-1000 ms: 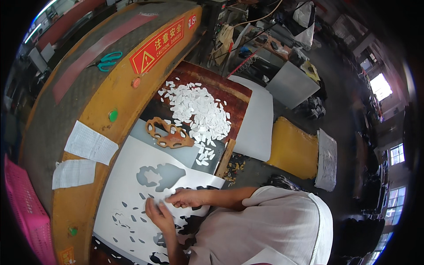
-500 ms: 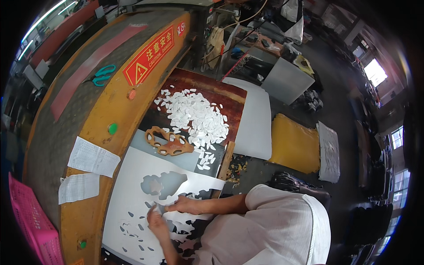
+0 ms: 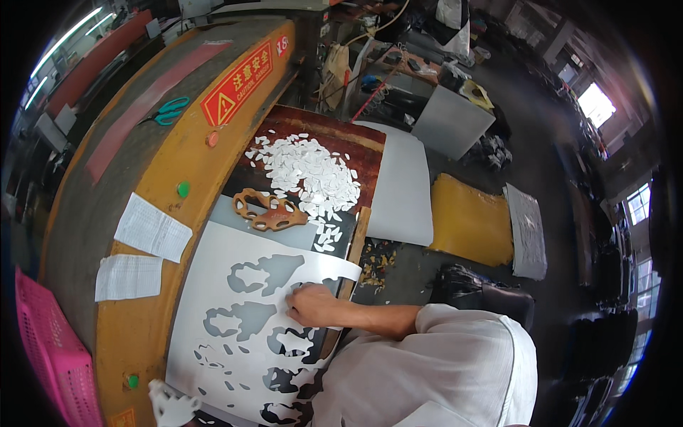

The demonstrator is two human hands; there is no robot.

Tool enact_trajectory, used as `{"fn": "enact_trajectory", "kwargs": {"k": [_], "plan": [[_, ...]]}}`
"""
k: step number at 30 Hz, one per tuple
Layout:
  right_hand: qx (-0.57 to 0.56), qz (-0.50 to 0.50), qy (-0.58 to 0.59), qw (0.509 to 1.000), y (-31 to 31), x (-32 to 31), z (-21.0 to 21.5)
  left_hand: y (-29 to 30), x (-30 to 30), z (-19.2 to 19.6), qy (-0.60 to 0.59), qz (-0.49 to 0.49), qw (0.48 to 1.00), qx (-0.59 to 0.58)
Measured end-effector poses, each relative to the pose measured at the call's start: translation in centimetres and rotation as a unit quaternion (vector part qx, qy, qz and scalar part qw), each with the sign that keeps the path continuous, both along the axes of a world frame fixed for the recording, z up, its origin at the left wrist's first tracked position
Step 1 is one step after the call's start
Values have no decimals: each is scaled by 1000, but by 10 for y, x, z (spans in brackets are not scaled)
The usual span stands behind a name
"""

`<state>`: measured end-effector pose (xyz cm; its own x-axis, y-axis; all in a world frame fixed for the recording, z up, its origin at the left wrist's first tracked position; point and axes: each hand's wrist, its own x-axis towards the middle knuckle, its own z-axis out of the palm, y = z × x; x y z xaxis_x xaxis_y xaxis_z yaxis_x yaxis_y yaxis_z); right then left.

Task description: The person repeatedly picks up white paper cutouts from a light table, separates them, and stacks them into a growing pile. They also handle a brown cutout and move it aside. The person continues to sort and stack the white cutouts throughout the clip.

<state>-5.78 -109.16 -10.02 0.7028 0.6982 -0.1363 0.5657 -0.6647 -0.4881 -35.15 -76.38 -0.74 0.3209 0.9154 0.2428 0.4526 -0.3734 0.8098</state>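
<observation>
My right hand (image 3: 311, 305) is closed, its fingers curled down at the die-cut white sheet (image 3: 206, 274). Whatever its fingertips grip is hidden beneath them. Left of the hand, the sheet has large lobed openings with grey board showing through. Small slots and more cut outlines run toward the near edge. At the lower left, a white cut-out piece (image 3: 173, 407) with holes hangs over the machine's edge, slightly blurred. My left hand does not show. Beyond the sheet lies a brown cutting die (image 3: 269, 215) with a lobed outline and several holes.
A heap of small white pieces (image 3: 306, 171) covers the dark red board. Along the left runs the orange machine beam (image 3: 160, 171) with buttons and paper sheets (image 3: 153, 226). Teal scissors (image 3: 169, 112) lie on the machine's top. A pink basket (image 3: 57, 349) stands at far left; yellow sheets (image 3: 471, 217) lie right.
My left hand has left the sheet and gone out of view; a white cut-out piece appears at lower left. A second large opening shows in the sheet. My right hand has moved slightly farther away.
</observation>
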Motion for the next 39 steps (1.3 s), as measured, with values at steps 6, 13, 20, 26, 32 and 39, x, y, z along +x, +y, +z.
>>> {"fn": "enact_trajectory", "kwargs": {"k": [6,13,20,26,32,39], "plan": [[277,129,212,928,49,-66,26,-171,79,-68,-168,-94,907,-375],[295,-10,338,894,35,-100,24,-187,80,-75,-227,-210,853,-421],[266,-62,255,928,32,-67,30,-166,99,-51,-284,-243,828,-418],[341,-31,-37,939,7,-45,93,-170,108,-23,-260,-214,851,-403],[220,-5,231,948,7,-50,87,-197,114,-25,-190,-231,896,-329],[398,-74,547,732,-15,2,12,-197,153,-9,-255,-247,864,-357]]}}
